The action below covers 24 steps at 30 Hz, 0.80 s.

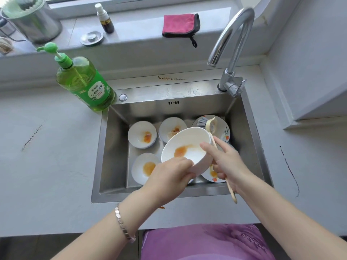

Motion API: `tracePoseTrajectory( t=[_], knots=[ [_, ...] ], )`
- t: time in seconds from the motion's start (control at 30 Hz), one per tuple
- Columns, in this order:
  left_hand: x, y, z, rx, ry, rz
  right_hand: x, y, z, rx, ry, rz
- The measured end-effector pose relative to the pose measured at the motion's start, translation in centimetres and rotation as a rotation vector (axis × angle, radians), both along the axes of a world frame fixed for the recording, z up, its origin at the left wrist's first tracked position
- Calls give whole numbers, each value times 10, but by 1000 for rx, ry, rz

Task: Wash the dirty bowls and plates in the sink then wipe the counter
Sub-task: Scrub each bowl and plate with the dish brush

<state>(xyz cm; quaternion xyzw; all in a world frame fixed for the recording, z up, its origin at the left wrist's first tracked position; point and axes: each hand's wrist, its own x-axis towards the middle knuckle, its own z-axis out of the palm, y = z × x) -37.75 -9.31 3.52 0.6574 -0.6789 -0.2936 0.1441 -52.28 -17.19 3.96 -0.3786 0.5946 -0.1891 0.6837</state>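
Observation:
My left hand grips the near rim of a white bowl smeared with orange sauce and holds it tilted above the steel sink. My right hand holds the wooden handle of a dish brush, and its index finger lies on the bowl's rim. The brush head sticks up behind the bowl. On the sink floor lie three small white dishes with orange stains. Two patterned plates are partly hidden by the bowl and my hand.
A green dish soap pump bottle stands at the sink's back left corner. The chrome faucet arches over the back right. A pink cloth, a small spray bottle, a sink plug and a metal holder sit on the sill. Dark smears mark the counter.

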Motion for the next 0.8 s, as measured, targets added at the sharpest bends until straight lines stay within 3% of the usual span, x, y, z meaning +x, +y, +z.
tracePoseTrajectory(
  t=[0.07,0.2,0.27,0.47,0.8],
  knots=[
    [2,-5,4,70,160,176,-4,-1,1,-28,23,35],
    [14,-13,13,274,792,650,-27,1,3,-299,207,178],
    [19,-10,11,294,947,789,-44,2,7,-347,198,279],
    [22,1,5,300,944,776,-67,7,10,-363,231,701],
    [21,-7,11,332,816,547,-30,-11,14,-697,320,719]
  ],
)
